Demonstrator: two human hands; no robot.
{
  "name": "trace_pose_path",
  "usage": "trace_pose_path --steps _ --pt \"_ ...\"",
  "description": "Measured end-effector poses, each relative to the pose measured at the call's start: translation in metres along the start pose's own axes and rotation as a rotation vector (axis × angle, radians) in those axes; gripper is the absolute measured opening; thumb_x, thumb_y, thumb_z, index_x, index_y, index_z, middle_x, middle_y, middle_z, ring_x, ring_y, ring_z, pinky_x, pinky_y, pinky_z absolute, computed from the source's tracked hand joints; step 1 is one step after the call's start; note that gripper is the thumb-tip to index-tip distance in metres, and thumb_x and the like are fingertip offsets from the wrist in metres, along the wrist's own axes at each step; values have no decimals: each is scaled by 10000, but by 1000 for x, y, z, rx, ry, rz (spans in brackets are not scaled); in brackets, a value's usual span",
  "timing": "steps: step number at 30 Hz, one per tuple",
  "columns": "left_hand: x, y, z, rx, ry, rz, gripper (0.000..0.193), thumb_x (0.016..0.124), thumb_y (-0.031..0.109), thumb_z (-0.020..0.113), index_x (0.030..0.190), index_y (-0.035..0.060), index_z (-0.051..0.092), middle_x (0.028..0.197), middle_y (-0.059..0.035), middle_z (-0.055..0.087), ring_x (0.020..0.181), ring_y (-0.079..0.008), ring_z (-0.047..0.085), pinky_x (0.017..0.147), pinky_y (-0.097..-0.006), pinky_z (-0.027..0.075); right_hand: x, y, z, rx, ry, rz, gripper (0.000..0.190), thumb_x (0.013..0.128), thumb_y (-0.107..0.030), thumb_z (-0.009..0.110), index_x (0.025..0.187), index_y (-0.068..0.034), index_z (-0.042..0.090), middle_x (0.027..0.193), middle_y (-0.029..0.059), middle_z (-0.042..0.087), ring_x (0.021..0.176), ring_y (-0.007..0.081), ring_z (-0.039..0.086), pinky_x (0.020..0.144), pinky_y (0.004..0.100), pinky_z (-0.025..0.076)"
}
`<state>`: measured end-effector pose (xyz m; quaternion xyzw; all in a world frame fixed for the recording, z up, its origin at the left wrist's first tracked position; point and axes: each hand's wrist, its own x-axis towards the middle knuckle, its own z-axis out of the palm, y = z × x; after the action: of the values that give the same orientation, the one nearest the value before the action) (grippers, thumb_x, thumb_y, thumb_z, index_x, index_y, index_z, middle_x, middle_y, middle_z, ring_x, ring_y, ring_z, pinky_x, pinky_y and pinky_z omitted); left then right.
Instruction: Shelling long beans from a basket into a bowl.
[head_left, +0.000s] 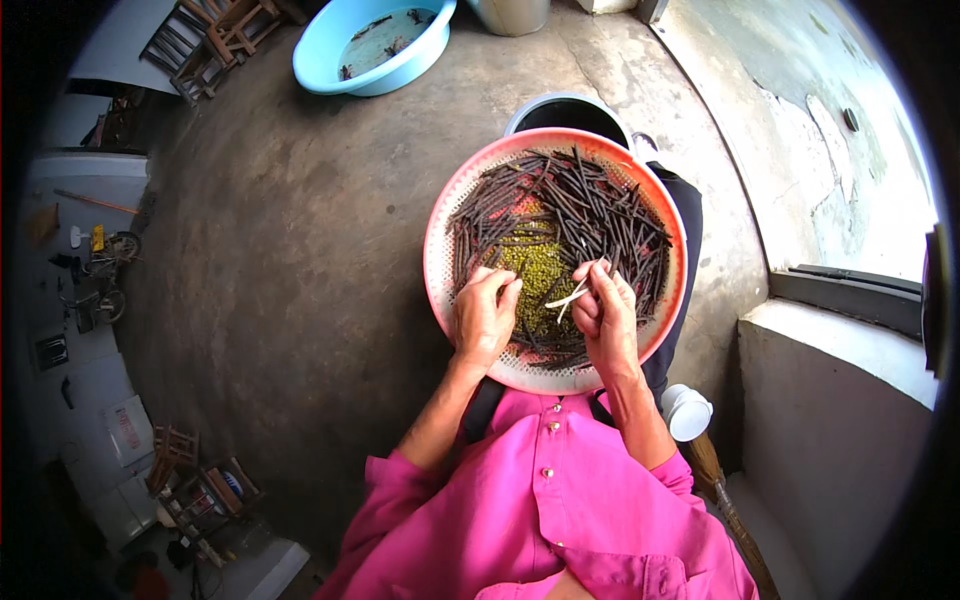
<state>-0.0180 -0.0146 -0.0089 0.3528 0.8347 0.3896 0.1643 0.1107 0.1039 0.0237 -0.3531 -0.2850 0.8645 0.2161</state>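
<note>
A round red-and-white perforated plastic basket (442, 217) rests on my lap. Inside it, dark dry mung bean pods (592, 199) lie in a thick ring around a patch of loose green mung beans (534, 262). My right hand (609, 307) pinches an opened pod shell (568, 298), its pale inner side showing, above the right part of the beans. Over the basket's left side is my left hand (486, 309), thumb and fingers drawn together near the beans. Whether a pod sits between those fingertips cannot be made out.
A dark-mouthed bucket (574, 116) stands just beyond the basket. Farther off on the concrete floor is a light-blue basin (375, 52) with some debris in it. To my right are a white lidded container (688, 414), a straw broom (720, 487) and a low wall (825, 390).
</note>
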Motion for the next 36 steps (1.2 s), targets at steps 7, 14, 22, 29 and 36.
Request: trace_pose_path --steps 7,14,22,29,36 --pt "-2 27 -21 -723 -292 -424 132 938 127 599 928 0 633 730 30 574 541 -1 423 453 -166 316 5 14 3 9 -104 114 259 1009 -276 417 839 -85 460 671 22 482 550 136 480 477 245 377" --pt "-2 36 -25 -712 -339 -388 138 945 143 592 939 14 638 730 32 568 537 5 414 446 -160 306 -3 6 16 -348 -117 2 198 962 -244 574 927 -50 570 647 -76 449 521 12 358 450 193 258" --pt "0 40 -24 -645 -340 -299 175 946 172 596 905 10 649 711 44 569 539 4 416 458 -172 318 -2 6 14 -341 -74 -12 164 917 -207 648 888 -52 603 656 -98 462 540 1 349 466 197 264" --pt "-3 43 -23 -602 -293 -282 165 925 152 626 916 -4 677 718 30 602 565 1 449 486 -167 340 -2 6 13 -365 -87 0 163 925 -192 625 896 -41 570 662 -79 470 532 7 367 460 197 287" --pt "-4 46 -15 -393 -195 -141 187 925 133 618 906 -48 659 700 -12 606 609 -56 495 551 -233 417 0 11 15 -359 -31 -18 114 908 -134 577 864 -38 535 660 -60 478 527 19 392 464 200 320"
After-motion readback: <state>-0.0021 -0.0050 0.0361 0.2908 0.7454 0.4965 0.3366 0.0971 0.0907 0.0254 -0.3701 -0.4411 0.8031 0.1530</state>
